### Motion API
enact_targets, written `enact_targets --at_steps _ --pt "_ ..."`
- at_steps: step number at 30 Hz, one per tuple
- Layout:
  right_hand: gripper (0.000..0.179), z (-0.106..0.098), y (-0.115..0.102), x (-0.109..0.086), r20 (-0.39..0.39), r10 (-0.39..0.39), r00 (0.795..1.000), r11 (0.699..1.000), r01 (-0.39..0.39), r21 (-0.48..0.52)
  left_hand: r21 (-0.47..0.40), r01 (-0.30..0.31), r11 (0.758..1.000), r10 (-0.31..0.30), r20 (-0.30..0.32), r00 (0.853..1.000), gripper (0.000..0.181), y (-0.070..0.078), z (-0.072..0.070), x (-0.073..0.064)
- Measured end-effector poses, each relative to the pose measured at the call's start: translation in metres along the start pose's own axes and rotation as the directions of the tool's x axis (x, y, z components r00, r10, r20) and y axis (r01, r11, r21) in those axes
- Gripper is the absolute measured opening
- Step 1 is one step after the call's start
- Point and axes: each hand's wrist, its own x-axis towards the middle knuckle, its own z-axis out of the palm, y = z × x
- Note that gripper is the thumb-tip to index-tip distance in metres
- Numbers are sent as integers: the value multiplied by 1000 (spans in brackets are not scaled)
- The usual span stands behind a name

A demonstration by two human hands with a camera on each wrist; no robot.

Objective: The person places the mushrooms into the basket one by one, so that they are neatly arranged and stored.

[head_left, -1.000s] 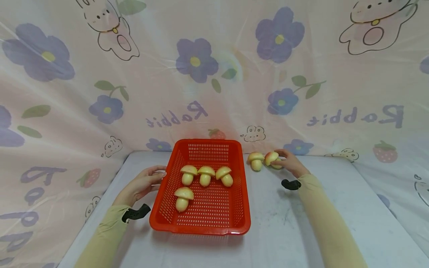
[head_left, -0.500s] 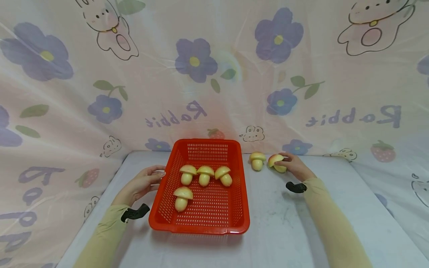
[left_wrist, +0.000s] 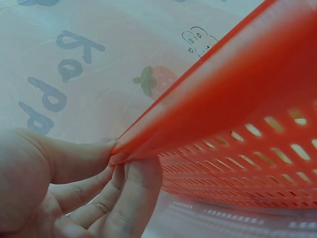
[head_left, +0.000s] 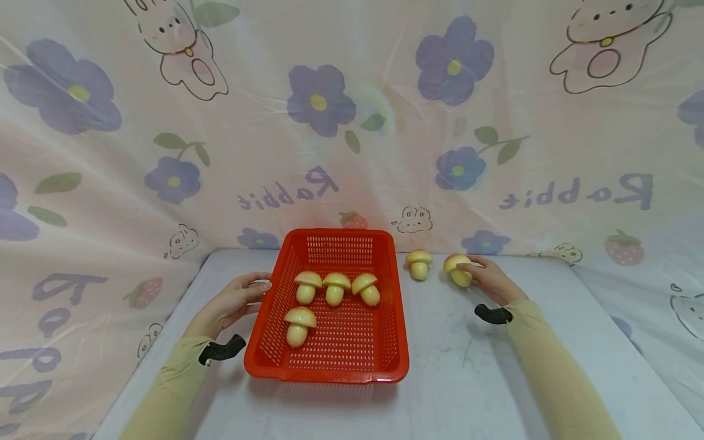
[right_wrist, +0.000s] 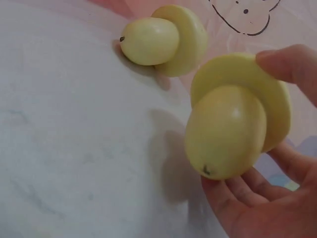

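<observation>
My left hand (head_left: 230, 304) pinches the left rim of a red plastic basket (left_wrist: 247, 84) between thumb and fingers. At the back right of the table, my right hand (head_left: 491, 280) grips a yellow mushroom-shaped piece (right_wrist: 225, 131). In the right wrist view its thumb lies on the cap and the other fingers come round from below; part of the cap is hidden behind them. A second mushroom-shaped piece (head_left: 419, 264) lies on the table between that hand and the basket. Inside the basket rest several similar pieces, among them a front one (head_left: 299, 327).
The white-covered table (head_left: 445, 379) extends in front of the basket and to its right. Close behind it hangs a printed curtain (head_left: 379, 177) with flowers and rabbits. The basket's perforated walls stand up on all sides.
The right hand has shifted right and slightly nearer with the mushroom-shaped piece, widening the gap to the second one, and the piece has turned. The left hand and basket look still.
</observation>
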Motion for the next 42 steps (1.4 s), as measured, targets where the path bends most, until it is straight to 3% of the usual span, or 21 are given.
enact_targets --at_steps 7,19,26,34,42 --pt "76 -1 3 -9 16 27 1000 999 -27 22 7 2 1000 -2 0 1000 48 -1 0 0" --pt "64 14 -14 -25 72 -48 996 985 36 166 -1 2 1000 -2 4 1000 48 -1 0 1" --pt "41 28 -28 -33 97 -113 989 964 86 251 7 -3 1000 3 -4 1000 47 -1 0 0" --pt "61 42 -52 -45 118 -168 979 972 144 188 16 3 1000 -2 -11 1000 48 0 1 -2" --pt "63 51 -73 -55 118 -190 975 970 168 179 17 -2 1000 2 -9 1000 48 -1 0 -2"
